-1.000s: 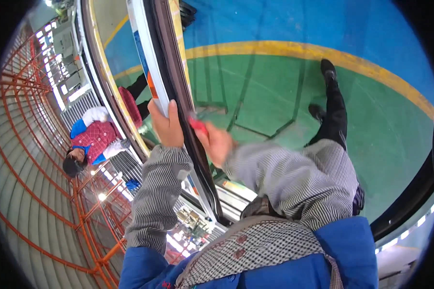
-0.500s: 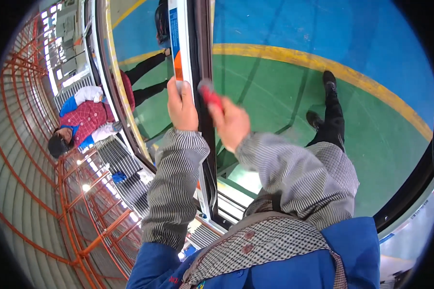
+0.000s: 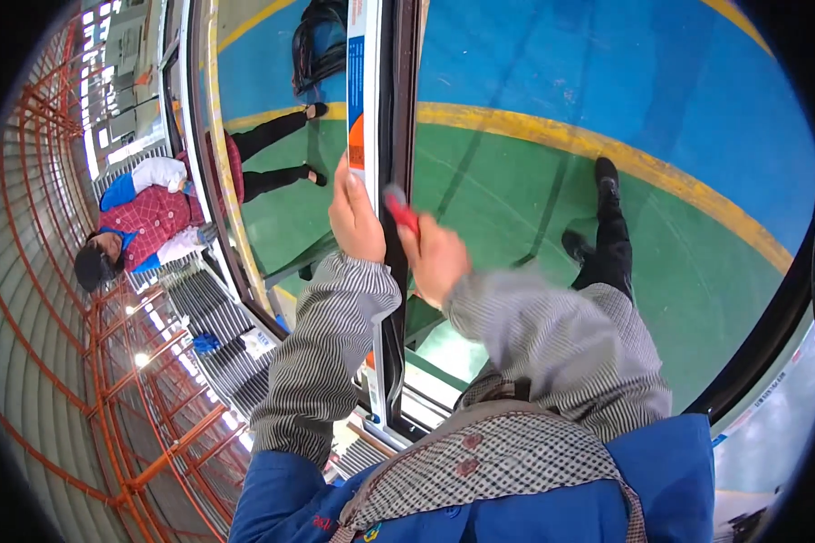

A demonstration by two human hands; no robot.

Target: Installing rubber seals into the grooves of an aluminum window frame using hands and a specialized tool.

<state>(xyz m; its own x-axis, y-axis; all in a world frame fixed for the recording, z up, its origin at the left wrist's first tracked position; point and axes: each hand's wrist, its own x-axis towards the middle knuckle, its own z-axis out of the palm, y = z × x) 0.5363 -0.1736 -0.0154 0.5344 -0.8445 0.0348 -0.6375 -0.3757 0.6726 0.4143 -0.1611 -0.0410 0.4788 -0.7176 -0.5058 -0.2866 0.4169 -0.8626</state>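
A long frame bar runs up the middle, its face covered in white film with a blue and orange print. Along its right side lie a black strip and a dark brown edge. My left hand is closed on the bar's left side just below the orange print, thumb pointing up along the white face. Close to the brown edge, my right hand grips a small red-handled tool. Its grey tip, pointing up and left, is smeared by motion; whether it touches the strip I cannot tell.
At the left a co-worker in a red checked apron stands beyond another brown and white frame. A coiled black bundle lies on the blue floor. A dark curved frame edge borders the right, past my shoe.
The view has shifted, so the bar sits further right and lower. My left hand still holds it. My right hand keeps the red-handled tool beside the bar, blurred in both frames.
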